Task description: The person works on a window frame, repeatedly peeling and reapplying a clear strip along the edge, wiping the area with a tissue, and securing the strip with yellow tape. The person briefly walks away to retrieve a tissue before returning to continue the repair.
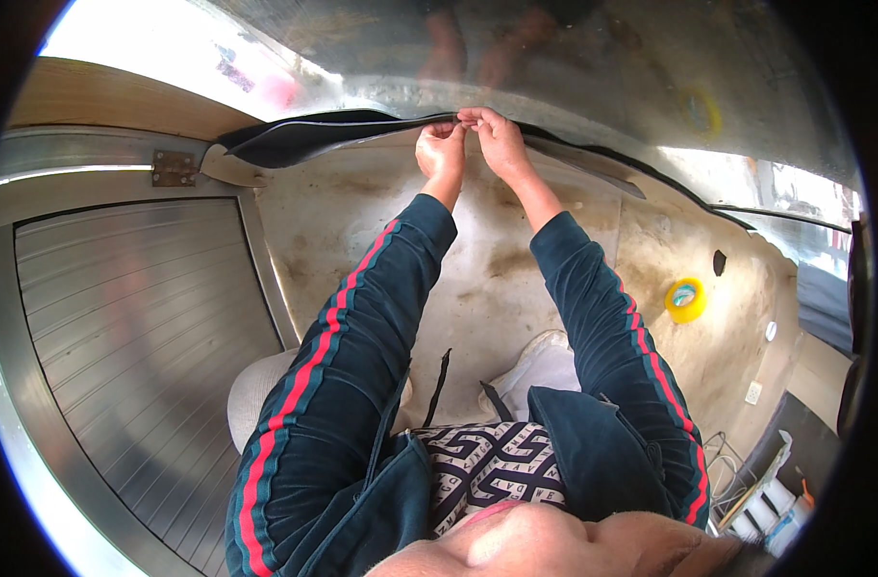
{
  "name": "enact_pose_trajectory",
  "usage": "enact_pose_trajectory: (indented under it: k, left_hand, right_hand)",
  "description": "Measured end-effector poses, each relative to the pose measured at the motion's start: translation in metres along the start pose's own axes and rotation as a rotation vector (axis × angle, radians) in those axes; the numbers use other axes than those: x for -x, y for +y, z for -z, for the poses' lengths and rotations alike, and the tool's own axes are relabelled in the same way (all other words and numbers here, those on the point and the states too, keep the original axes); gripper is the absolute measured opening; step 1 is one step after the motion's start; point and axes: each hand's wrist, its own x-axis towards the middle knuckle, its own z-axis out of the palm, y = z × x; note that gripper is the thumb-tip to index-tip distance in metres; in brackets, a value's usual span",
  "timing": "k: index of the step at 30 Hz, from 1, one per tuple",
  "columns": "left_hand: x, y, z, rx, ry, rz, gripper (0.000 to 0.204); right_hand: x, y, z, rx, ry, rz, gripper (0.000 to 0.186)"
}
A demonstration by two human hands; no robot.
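Both hands raised together at twelve o'clock, pinching the black strip [304, 137] where it meets the curved metal panel [593, 67]: left hand [442, 151] clenched on the strip's edge, fingertips curled tight; right hand [497, 139] touching it, grip likewise closed on the same edge, thumbs nearly meeting. Strip running from about ten o'clock, where a loose wide end sags away from the panel, across to two o'clock, where it lies thin along the rim. Likely trouble here: only one short stretch held, so the free end at ten o'clock could peel down under its own weight and drag the pinched part out of line. Two grips so close together give little leverage against twisting; a small roll of the wrists could crease or kink the strip. Arms stretched high in blue sleeves [362, 317] with red stripes, so tiring and slipping seem plausible. Shiny panel throws glare and reflections, perhaps hiding the true seam. Below, a stained floor [497, 279] with a yellow tape roll [685, 299] at three o'clock, well apart from either hand, so reaching for it would mean letting go on one side. Ribbed metal shutter [141, 327] at eight o'clock, hinge [174, 167] near ten. White shoes [540, 365] by the centre.
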Motion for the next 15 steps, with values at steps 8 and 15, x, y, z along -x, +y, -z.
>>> enact_pose_trajectory:
  k: [8, 15]
  left_hand:
    - [0.001, -0.006, 0.005, -0.125, 0.003, -0.029, 0.015]
    - [-0.008, -0.011, 0.003, -0.135, 0.001, -0.078, 0.011]
  right_hand:
    - [0.002, -0.001, 0.001, 0.054, 0.014, 0.078, 0.035]
    - [0.003, 0.006, 0.002, 0.039, 0.004, 0.127, 0.035]
